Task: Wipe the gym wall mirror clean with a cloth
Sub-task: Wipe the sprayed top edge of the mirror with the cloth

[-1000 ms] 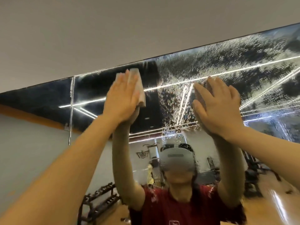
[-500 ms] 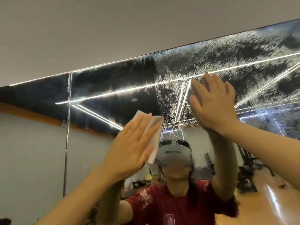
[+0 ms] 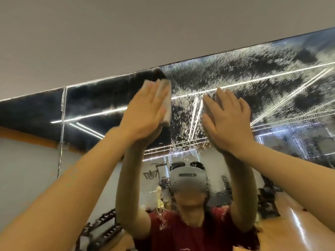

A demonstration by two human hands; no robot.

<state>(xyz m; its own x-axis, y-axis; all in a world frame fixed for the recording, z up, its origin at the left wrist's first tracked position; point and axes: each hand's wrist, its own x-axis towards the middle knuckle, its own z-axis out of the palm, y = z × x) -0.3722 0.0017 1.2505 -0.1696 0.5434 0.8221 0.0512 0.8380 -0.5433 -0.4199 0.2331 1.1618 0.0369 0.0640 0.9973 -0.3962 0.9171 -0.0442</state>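
The wall mirror [image 3: 272,84] fills the upper wall and carries a film of droplets over its right part, while the strip left of the cloth looks dark and wiped. My left hand [image 3: 145,111] presses a folded white cloth [image 3: 166,100] flat against the glass just under the mirror's top edge, fingers straight. My right hand [image 3: 226,120] rests flat on the wet glass to the right, fingers spread, holding nothing.
A vertical seam with a metal clip [image 3: 62,124] divides the mirror panels at the left. The plain wall [image 3: 145,33] runs above the mirror's top edge. Reflected in the glass are a person in a red shirt with a headset, a dumbbell rack and gym machines.
My left hand swept the cloth down toward the middle of the glass, then back up to the top edge. My right hand stayed planted on the mirror.
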